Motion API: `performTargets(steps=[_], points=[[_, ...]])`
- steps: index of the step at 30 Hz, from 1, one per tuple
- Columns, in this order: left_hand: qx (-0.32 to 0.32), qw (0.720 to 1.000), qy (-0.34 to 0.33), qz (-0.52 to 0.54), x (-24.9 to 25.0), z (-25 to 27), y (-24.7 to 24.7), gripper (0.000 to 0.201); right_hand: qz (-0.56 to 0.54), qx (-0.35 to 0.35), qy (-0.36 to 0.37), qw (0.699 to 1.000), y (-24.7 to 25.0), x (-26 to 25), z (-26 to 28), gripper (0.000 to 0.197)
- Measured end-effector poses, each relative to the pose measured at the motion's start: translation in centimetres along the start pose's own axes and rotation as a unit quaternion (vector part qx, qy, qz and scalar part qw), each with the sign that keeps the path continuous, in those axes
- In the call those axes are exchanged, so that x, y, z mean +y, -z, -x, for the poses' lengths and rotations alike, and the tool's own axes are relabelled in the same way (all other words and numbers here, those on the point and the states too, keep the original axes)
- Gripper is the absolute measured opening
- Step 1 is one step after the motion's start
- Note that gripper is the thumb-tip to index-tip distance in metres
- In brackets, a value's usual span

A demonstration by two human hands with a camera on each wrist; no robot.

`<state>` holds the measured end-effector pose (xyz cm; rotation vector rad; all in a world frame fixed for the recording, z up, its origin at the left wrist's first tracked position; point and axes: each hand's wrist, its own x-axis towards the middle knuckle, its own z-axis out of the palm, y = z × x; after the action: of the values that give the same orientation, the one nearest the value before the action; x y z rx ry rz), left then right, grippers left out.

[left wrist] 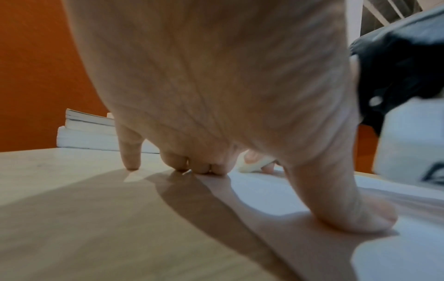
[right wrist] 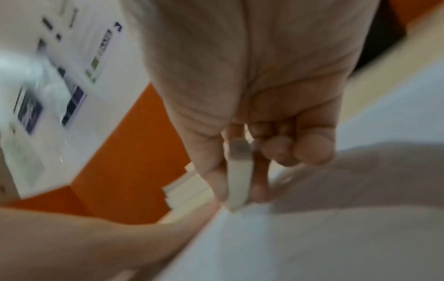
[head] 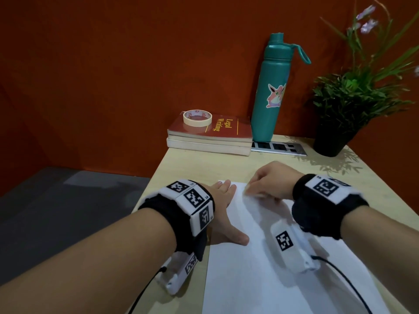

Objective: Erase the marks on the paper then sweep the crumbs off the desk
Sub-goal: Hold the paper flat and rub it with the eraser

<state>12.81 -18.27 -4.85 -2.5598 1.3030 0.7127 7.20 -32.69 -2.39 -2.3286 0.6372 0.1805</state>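
White paper sheet lies flat on the counter, running from the near edge toward mid-counter, close to the left edge. No marks legible on it in the head view; the patch under the right hand is blurred.

Left hand: fingers straight and spread, pressed flat. Thumb rests on the sheet's left margin; fingertips touch the bare counter just beside the sheet's far-left corner. It holds nothing.

Right hand: fingers curled, pinching a white eraser between thumb and forefinger. Eraser's lower end touches the paper near the sheet's far edge.

Back edge of counter: two stacked books, top one titled "Legal Writing", with a masking tape roll lying on its cover. Just right of them, a teal water bottle, upright, cap closed, contents not visible; it stands on a printed marker card. Back-right corner: black pot holding a green plant.
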Motion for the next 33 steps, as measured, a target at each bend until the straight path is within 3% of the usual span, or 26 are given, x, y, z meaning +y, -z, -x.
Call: performTargets(steps=[2,5,9,13,16,19,23,26,30,33], points=[[0.004,1.0,0.001,0.0,0.0,-0.1,-0.1,0.122,0.002,0.04,0.003,0.999,0.4,0.5,-0.1,0.01],[0.002,1.0,-0.001,0.0,0.0,0.0,0.0,0.121,0.019,-0.04,0.006,0.999,0.4,0.7,0.5,0.009],[0.0,1.0,-0.002,0.002,0.1,0.2,0.3,0.12,0.017,0.009,-0.006,1.0,1.2,1.2,0.1,0.009],[-0.003,1.0,-0.001,0.003,0.0,0.2,0.3,0.121,0.027,-0.035,0.003,0.999,1.0,1.1,0.1,0.007],[-0.002,1.0,-0.002,0.005,0.1,0.2,0.2,0.121,0.028,0.019,-0.007,0.999,1.7,1.9,-0.3,0.008],[-0.002,1.0,-0.001,0.003,0.0,0.0,0.1,0.12,0.042,-0.02,0.01,0.999,1.6,2.1,-0.1,0.009],[0.002,1.0,-0.005,-0.005,-0.1,-0.2,-0.3,0.117,0.039,0.0,0.007,0.999,2.4,2.6,-0.1,0.01],[0.004,1.0,-0.002,-0.008,-0.1,-0.4,-0.4,0.118,0.059,-0.035,0.019,0.997,1.9,2.5,0.2,0.013],[0.01,1.0,-0.004,-0.007,-0.1,-0.5,-0.5,0.118,0.036,0.007,0.015,0.999,2.0,2.8,-0.1,0.012],[0.013,1.0,-0.002,-0.006,-0.2,-0.5,-0.6,0.118,0.042,-0.036,0.032,0.998,1.2,2.4,0.1,0.012]])
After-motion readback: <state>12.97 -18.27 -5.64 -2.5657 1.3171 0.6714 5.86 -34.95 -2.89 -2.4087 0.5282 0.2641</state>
